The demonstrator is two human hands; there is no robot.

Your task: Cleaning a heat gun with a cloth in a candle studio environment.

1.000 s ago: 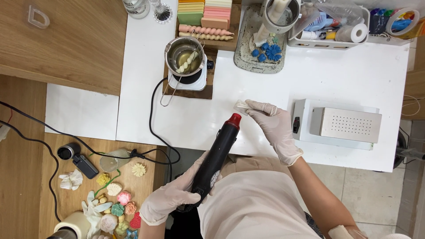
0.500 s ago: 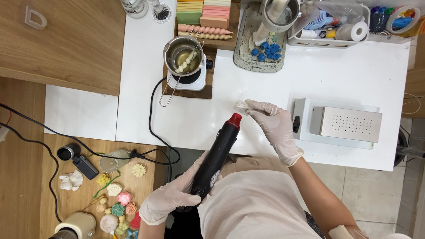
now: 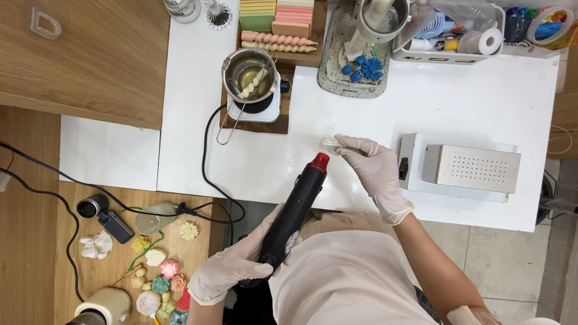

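Under my right hand (image 3: 376,171) lies the white table (image 3: 481,96) — fingers pinching a white scrap (image 3: 329,142); left hand (image 3: 232,271) grips the black heat gun (image 3: 295,210) — wooden floor beyond.

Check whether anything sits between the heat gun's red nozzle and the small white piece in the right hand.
Nothing visible does. The heat gun, held in the left hand, points its red tip at the small white piece pinched by the right hand; only bare white table lies between.
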